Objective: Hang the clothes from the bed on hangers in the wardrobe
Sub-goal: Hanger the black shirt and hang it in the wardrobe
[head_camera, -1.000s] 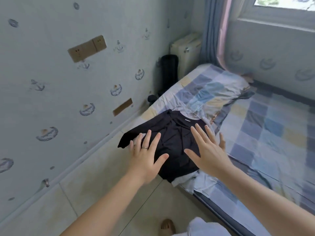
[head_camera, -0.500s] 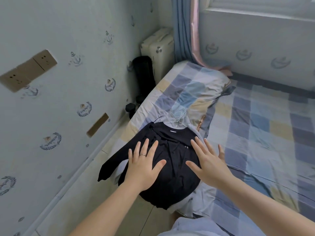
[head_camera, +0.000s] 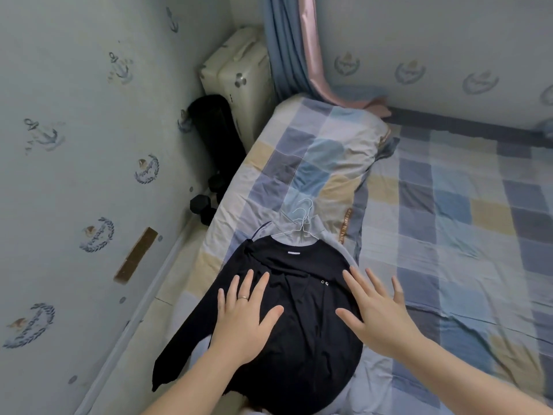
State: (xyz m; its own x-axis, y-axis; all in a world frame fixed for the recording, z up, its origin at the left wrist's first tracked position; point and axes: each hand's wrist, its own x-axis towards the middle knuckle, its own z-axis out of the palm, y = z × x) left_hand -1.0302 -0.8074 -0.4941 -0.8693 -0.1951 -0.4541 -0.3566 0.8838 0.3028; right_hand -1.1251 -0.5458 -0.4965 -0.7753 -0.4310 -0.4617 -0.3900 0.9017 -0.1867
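On the bed (head_camera: 449,235) lie 1 black top (head_camera: 305,339), 1 checked pillow (head_camera: 317,163) and what look like 2 wire hangers (head_camera: 300,230). Left of the bed stand 1 cream suitcase (head_camera: 239,73), 1 black bag (head_camera: 215,127) and 2 dumbbells (head_camera: 200,205).

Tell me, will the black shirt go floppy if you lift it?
Probably floppy: the shirt lies flat with folds, and one sleeve droops off the bed edge. It looks thin, so likely light. Lifted by the hanger at its collar, it may hang straighter.
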